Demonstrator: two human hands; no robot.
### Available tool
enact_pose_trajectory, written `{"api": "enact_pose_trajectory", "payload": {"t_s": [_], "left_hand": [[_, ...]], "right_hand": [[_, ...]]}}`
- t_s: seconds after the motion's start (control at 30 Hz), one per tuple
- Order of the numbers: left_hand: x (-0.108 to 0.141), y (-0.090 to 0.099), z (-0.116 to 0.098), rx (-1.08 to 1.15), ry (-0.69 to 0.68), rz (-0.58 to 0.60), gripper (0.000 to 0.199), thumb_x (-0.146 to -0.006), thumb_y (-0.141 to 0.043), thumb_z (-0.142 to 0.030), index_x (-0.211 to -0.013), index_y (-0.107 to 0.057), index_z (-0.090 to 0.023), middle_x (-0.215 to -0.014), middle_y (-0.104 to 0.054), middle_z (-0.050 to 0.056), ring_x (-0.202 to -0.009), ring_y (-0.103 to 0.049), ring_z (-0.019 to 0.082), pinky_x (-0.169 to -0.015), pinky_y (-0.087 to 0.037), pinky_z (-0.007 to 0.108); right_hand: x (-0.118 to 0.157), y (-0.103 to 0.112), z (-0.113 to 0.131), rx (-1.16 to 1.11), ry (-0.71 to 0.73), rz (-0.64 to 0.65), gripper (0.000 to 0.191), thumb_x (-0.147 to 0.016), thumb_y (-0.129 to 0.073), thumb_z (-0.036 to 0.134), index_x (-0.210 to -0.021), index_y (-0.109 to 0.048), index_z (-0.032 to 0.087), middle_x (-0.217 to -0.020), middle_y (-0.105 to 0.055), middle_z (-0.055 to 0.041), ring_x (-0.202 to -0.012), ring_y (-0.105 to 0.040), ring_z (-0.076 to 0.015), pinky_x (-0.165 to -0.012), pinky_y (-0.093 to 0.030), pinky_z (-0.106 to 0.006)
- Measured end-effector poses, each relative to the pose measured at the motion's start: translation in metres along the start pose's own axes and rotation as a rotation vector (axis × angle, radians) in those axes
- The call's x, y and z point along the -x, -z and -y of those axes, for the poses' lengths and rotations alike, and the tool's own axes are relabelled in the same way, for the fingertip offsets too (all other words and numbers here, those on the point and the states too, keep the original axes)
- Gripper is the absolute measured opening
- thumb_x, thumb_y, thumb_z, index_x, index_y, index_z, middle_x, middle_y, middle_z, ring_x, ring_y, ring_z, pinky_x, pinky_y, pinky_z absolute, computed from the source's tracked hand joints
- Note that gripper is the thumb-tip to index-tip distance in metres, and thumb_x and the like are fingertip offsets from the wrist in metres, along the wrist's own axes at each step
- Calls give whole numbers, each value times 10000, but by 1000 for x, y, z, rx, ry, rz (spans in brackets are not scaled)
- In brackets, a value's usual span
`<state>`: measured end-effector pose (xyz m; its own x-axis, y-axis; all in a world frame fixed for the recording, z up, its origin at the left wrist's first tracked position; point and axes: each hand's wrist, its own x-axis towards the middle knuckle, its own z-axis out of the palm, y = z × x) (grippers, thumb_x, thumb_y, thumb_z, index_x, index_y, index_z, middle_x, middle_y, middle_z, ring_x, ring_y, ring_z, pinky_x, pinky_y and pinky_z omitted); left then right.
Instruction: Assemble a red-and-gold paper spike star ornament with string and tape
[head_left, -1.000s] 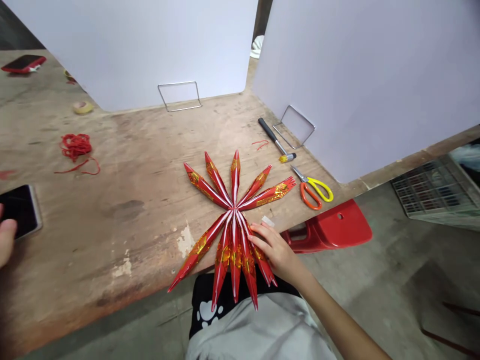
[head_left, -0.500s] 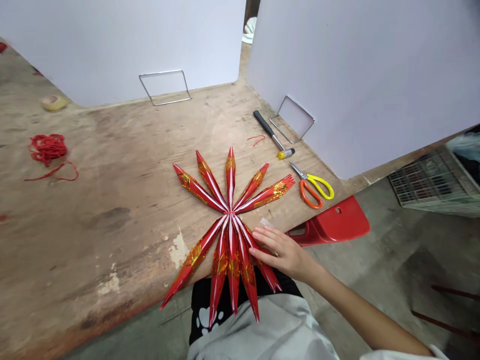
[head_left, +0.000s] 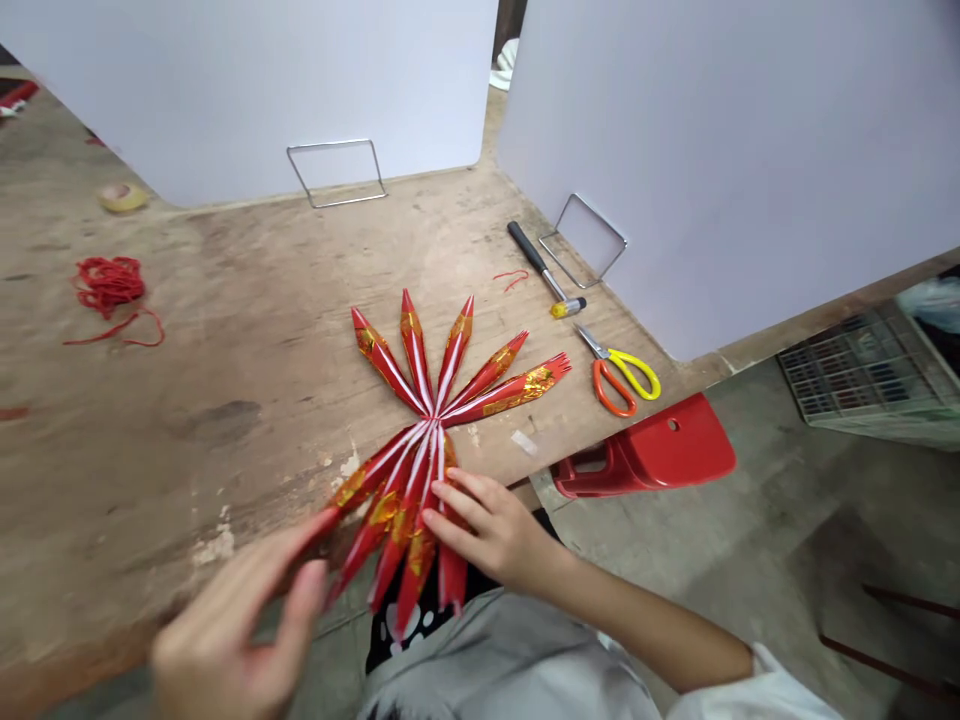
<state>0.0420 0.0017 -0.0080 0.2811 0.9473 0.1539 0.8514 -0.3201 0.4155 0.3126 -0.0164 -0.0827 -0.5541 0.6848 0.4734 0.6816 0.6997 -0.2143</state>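
A red-and-gold foil paper ornament (head_left: 433, 418) lies at the table's front edge, its folded points fanned out from a tied middle. Several lower points hang over the edge above my lap. My right hand (head_left: 491, 525) rests with outstretched fingers against the lower right points. At the lower left, my left hand (head_left: 240, 610) is slightly blurred, thumb and fingers apart. Its fingertips meet the outermost lower left point, whose tip they hide.
To the right are orange-and-yellow-handled scissors (head_left: 619, 370) and a small mallet (head_left: 546, 268). Red cord (head_left: 111, 285) and a tape roll (head_left: 122, 197) lie left. White boards (head_left: 247, 90) with wire stands border the back. A red stool (head_left: 675, 450) sits beyond the edge.
My left hand has come into view at the lower left and reached the ornament. My right hand has moved left, pushing the lower points leftward and closer together; the ornament has shifted slightly left.
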Motion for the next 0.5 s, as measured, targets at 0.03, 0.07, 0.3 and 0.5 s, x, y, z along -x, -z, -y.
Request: {"api": "enact_pose_trajectory", "payload": {"t_s": [0.03, 0.07, 0.3, 0.5], "left_hand": [[1, -13, -10, 9, -74, -3, 472, -873, -513, -358, -1337, -450, -418, -1191, -659, -35, -1037, -642, 238, -939, -501, 392], [0, -25, -19, -17, -102, 25, 524, -889, -478, -373, -1405, -387, -356, -1277, -618, 12, -1109, -613, 253, -964, -485, 409], [-26, -56, -20, -284, -54, 122, 694, -886, -429, -534, -1471, -324, -177, -1523, -319, 190, -1406, -294, 361, -1096, -327, 541], [-57, -63, 0, -291, -217, 178, 914, -757, -520, -707, -1492, -277, -222, -1589, -102, 192, -1444, -127, 413, -1128, -215, 606]], "right_hand": [[-3, -5, 8, -4, 4, -17, 323, -932, -510, 173, -1246, -588, 175, -1324, -589, -108, -1346, -411, -272, -1032, -485, -391], [-5, -8, 13, -11, 17, -20, 330, -934, -513, 193, -1256, -582, 183, -1334, -583, -99, -1333, -426, -271, -1040, -476, -386], [1, 31, -38, -82, 28, 125, 526, -887, -405, 71, -1406, -418, 157, -1473, -427, -116, -1441, -233, -242, -1156, -300, -495], [2, 60, -93, 157, -262, 177, 441, -920, -475, 197, -1353, -474, 114, -1373, -511, -185, -1347, -388, -324, -1132, -222, -625]]}}
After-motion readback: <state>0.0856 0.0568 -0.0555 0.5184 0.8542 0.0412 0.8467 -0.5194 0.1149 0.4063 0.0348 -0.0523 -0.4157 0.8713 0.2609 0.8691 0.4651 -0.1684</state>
